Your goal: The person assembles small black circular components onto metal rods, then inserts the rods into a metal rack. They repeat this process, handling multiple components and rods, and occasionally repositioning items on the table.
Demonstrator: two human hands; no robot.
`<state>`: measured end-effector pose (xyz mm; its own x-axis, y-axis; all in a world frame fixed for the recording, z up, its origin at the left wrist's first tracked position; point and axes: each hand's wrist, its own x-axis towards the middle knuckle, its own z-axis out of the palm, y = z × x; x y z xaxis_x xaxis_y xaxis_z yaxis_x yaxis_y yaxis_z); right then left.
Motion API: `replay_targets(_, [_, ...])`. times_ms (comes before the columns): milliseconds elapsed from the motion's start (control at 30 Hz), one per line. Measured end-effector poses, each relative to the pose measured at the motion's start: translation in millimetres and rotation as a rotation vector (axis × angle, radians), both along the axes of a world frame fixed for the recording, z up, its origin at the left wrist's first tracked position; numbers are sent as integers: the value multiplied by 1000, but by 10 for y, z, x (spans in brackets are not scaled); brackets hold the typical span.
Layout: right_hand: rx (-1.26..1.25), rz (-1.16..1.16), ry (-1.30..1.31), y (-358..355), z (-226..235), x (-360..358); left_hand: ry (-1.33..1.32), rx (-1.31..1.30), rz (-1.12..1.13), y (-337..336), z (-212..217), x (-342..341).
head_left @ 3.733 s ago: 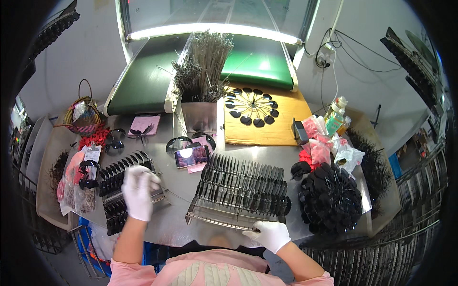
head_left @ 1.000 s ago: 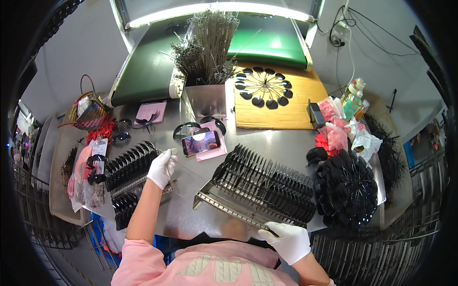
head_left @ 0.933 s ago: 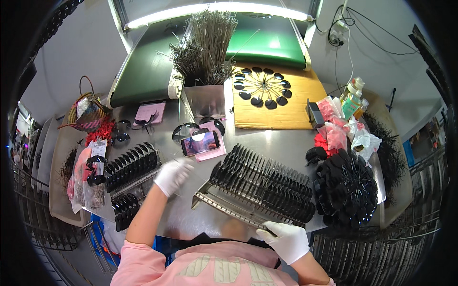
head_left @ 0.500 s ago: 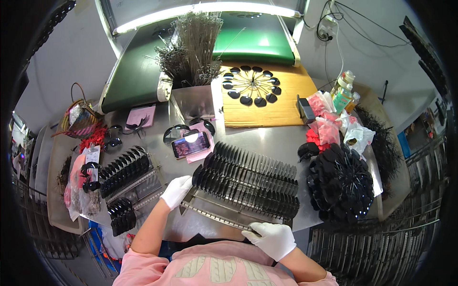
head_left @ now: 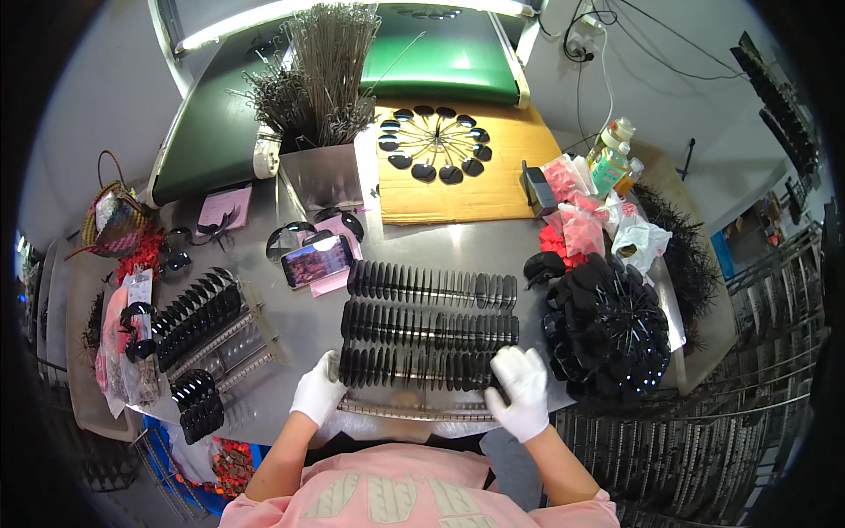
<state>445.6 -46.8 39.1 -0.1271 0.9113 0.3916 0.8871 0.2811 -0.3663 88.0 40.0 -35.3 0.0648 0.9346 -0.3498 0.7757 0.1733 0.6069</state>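
A metal rack [head_left: 414, 412] lies flat before me, with its bare slotted rail along the near edge. Three rows of dark, glossy lens-like pieces [head_left: 422, 326] stand upright in it. My left hand [head_left: 319, 392], in a white glove, is closed at the rack's near left corner, its fingertips partly hidden. At the right end of the nearest row is my right hand [head_left: 521, 394], gloved too, with thumb and fingers spread apart around that end. To the left a second rack [head_left: 233, 339] holds black pieces, some bunched at its near end.
A phone [head_left: 317, 261] stands beyond the rack, near black sunglasses-like lenses. Cardboard [head_left: 466, 207] bears a ring of dark lenses on wires. A metal box [head_left: 324, 176] is full of hooked wires. At right lie a heap of black pieces [head_left: 607, 334] and bags [head_left: 638, 242].
The rack has turned from a slant to nearly square with me. My right hand has let go of the front rail and moved up to the right end. My left hand stays at the left side.
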Motion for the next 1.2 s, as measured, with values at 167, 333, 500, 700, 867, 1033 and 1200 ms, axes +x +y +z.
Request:
replay_targets(167, [-82, 30, -46, -239, 191, 7, 325, 148, -224, -46, 88, 44])
replay_targets(333, [85, -123, -105, 696, 392, 226, 299, 259, -223, -61, 122, 96])
replay_targets(500, [-307, 149, -362, 2507, 347, 504, 189, 207, -208, -79, 130, 70])
replay_targets(700, [-410, -15, -437, 4348, -259, 341, 164, 271, -225, -116, 54, 110])
replay_targets(867, [-393, -252, -411, 5036, -737, 89, 89, 254, -216, 51, 278, 183])
replay_targets(1033, [-258, -422, -490, 5106, -871, 132, 3, 143, -387, 735, 845, -620])
replay_targets(1200, [-328, -493, -291, 4960, -887, 319, 696, 704, -176, 2068, 961, -1685])
